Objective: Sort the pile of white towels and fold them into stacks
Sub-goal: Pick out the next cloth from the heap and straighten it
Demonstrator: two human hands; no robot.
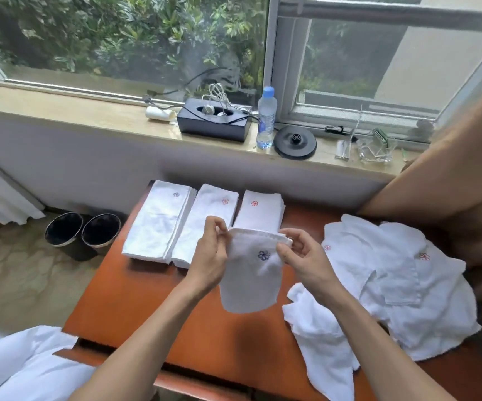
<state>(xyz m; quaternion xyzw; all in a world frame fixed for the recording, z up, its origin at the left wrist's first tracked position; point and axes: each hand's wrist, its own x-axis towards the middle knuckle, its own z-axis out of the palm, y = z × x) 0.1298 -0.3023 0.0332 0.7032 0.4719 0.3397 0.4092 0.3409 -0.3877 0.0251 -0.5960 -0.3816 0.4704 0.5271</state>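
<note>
- Left hand (pixel 209 256) and right hand (pixel 300 256) each pinched the blue-marked towel (pixel 251 273) by its top hem, above the table (pixel 135 308).
- Sorting step, I judged; next it wants folding onto the blue-marked stack (pixel 158 221), table's far-left.

The held towel (pixel 251 279) is white, with a small dark-blue flower emblem stitched near its top edge. On the reddish-orange bench (pixel 153 299) the three folded stacks are all white: the left stack (pixel 158 224) carries a blue flower, the middle stack (pixel 208 224) and the right stack (pixel 260 215) each a red one. The loose pile (pixel 393 285) is white too, with red flowers showing on two pieces. On the pale beige windowsill (pixel 89 114) there is a black box (pixel 213 127), a clear bottle (pixel 266 117) with a light-blue cap and bluish print, and a black round base (pixel 294 142). The two bins (pixel 63 230) on the floor are black inside. The curtain (pixel 451 157) is tan, and the leaves (pixel 118 30) outside the glass are green.
</note>
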